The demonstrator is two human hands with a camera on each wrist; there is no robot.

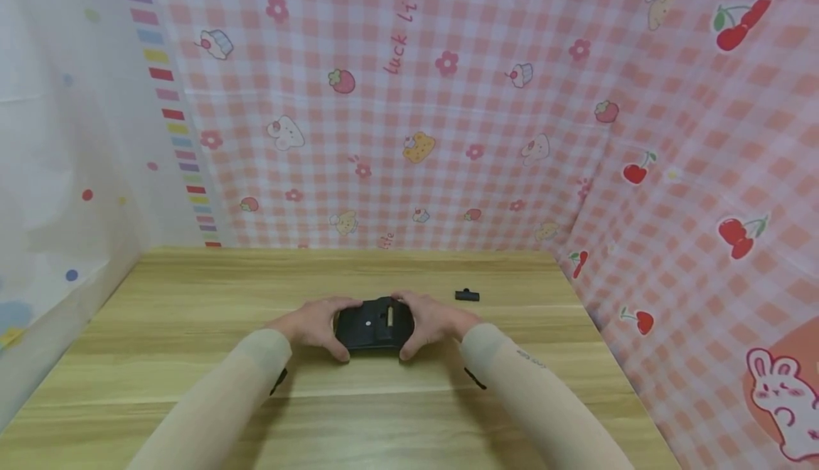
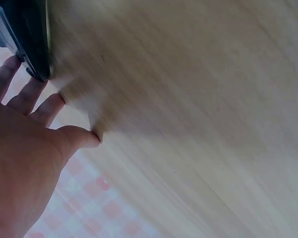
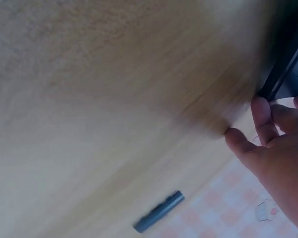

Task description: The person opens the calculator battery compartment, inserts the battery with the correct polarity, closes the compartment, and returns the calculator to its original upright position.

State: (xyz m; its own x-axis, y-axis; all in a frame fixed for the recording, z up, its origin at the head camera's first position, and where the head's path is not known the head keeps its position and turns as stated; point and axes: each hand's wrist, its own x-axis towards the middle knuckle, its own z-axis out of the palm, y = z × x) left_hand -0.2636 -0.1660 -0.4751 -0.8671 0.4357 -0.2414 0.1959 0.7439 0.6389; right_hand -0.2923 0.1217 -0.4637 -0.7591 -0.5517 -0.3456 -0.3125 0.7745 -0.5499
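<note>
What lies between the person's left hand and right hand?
Between the left hand and the right hand, the head view shows a black, boxy, plastic-looking device, gripped at both ends.

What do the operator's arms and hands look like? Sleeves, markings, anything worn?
Left sleeve and right sleeve: long, pale cream, ending in plain, slightly greyer cuffs. Small dark lettering on the right one near the cuff. A thin dark piece shows beside each wrist; too small to identify. Left hand and right hand are bare, no gloves visible.
</note>
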